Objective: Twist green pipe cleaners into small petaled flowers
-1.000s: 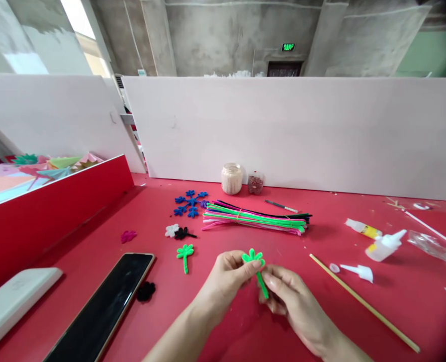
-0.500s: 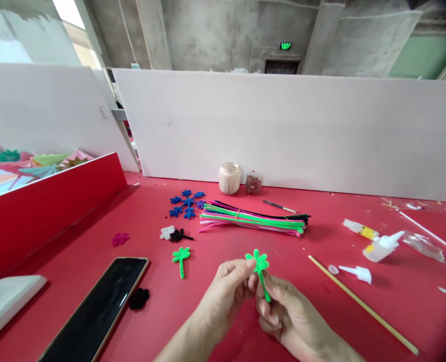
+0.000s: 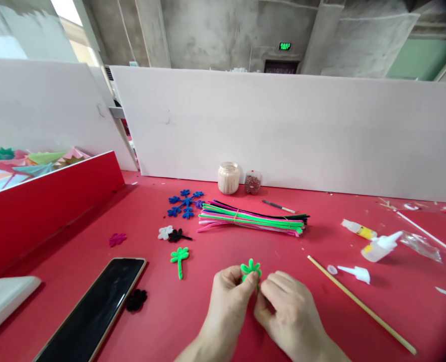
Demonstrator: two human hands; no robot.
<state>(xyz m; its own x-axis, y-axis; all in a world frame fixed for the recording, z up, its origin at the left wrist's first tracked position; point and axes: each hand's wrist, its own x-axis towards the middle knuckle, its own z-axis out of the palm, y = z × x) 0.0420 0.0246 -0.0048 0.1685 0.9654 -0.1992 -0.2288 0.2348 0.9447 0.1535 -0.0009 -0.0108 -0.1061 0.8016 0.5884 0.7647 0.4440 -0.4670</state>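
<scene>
A green pipe-cleaner flower (image 3: pixel 250 268) is held above the red table, its petals pointing up. My left hand (image 3: pixel 228 301) pinches it at the petals between thumb and fingers. At its lower end, my right hand (image 3: pixel 288 309) is closed around the stem, most of which is hidden by the fingers. To the left lies a second green pipe-cleaner flower (image 3: pixel 179 261) with a twisted stem. Beyond my hands rests a banded bundle of coloured pipe cleaners (image 3: pixel 253 220).
A phone (image 3: pixel 94 306) and a black flower (image 3: pixel 136 300) lie at left; a blue snowflake shape (image 3: pixel 186 202) sits farther back. Two jars stand by the white partition (image 3: pixel 283 130). A wooden stick (image 3: pixel 360 304) and glue bottle (image 3: pixel 381 247) are on the right.
The flower has come lower and slightly left in my hands. My right hand has turned over, knuckles up, and now covers the stem that showed before.
</scene>
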